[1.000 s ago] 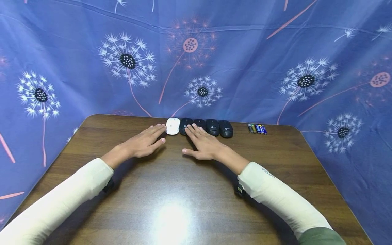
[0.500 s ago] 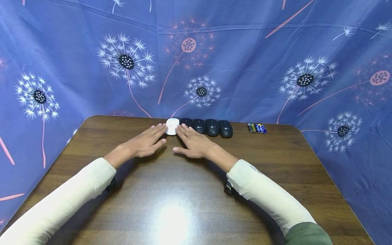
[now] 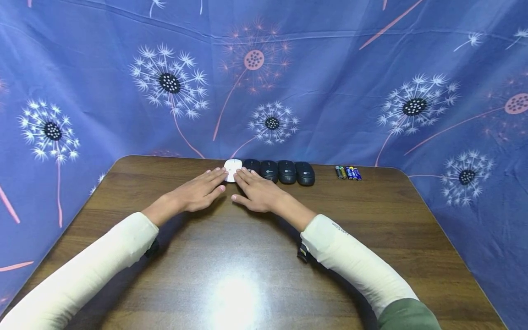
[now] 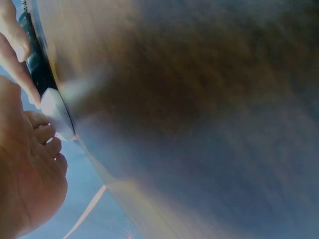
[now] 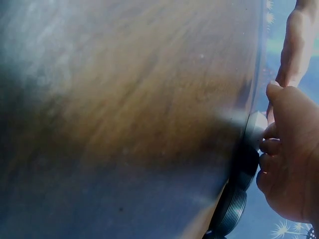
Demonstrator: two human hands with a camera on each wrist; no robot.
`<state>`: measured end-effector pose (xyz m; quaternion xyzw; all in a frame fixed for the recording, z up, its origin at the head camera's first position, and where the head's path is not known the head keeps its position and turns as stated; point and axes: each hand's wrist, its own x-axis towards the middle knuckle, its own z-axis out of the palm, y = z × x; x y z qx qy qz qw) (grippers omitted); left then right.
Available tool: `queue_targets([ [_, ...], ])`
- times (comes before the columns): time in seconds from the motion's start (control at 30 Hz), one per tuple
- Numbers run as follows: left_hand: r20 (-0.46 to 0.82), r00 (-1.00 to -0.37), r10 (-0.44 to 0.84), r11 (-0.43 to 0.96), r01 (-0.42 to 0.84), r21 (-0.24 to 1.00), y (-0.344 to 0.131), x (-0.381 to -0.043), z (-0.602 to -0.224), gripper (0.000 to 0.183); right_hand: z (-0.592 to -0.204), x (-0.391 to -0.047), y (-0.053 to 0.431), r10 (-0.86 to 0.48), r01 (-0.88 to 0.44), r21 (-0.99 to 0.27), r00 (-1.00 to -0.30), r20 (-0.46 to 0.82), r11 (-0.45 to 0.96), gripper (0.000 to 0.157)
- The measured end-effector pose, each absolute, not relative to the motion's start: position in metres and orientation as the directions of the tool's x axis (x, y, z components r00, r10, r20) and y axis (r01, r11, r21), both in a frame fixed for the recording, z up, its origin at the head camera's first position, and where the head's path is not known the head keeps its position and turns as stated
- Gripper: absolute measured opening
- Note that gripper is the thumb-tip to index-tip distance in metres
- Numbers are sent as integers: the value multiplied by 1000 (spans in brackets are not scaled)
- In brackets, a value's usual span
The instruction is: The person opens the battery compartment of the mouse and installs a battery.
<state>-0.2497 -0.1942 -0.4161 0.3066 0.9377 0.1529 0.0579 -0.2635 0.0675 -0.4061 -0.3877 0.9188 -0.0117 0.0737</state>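
Note:
A white computer mouse (image 3: 233,166) stands at the left end of a row of mice along the table's back edge. My left hand (image 3: 198,190) is stretched out flat, its fingertips right at the white mouse's left side. From the other side my right hand (image 3: 261,190) reaches in, fingers straight, index fingertip at the white mouse's right front. Its fingers overlap the nearest black mouse (image 3: 251,163), hiding much of it. Further right sit more black mice, one (image 3: 269,169) beside the right fingers. In the left wrist view the white mouse (image 4: 56,112) shows between both hands.
Two more black mice, the nearer one (image 3: 287,171) and the end one (image 3: 305,173), continue the row. Several small batteries (image 3: 348,173) lie side by side farther right. A blue dandelion-print cloth (image 3: 330,91) hangs behind the brown wooden table (image 3: 350,220).
My right hand has slid left from over the black mice to the white mouse's right side. The left hand has barely moved, and the mice keep their places.

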Motion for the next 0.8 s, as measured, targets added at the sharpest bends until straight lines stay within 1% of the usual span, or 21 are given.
queue_targets([
  [0.23,-12,-806,591,756,549,356,-194,-251,-413,64,-405,-265,67,-735,-735,-43,-669,-110,676,80],
  [0.43,-25,-800,599,755,554,350,-194,-246,-410,65,-403,-262,68,-747,-748,-40,-655,-110,662,80],
  [0.63,-53,-805,590,767,539,348,-196,-239,-405,66,-399,-256,68,-759,-764,-28,-636,-136,645,82],
  [0.77,-37,-803,595,763,549,341,-196,-235,-405,66,-397,-251,70,-774,-774,-69,-616,-146,630,84],
  [0.8,-28,-800,600,759,558,336,-196,-234,-405,66,-406,-258,72,-779,-778,-74,-612,-135,624,87],
])
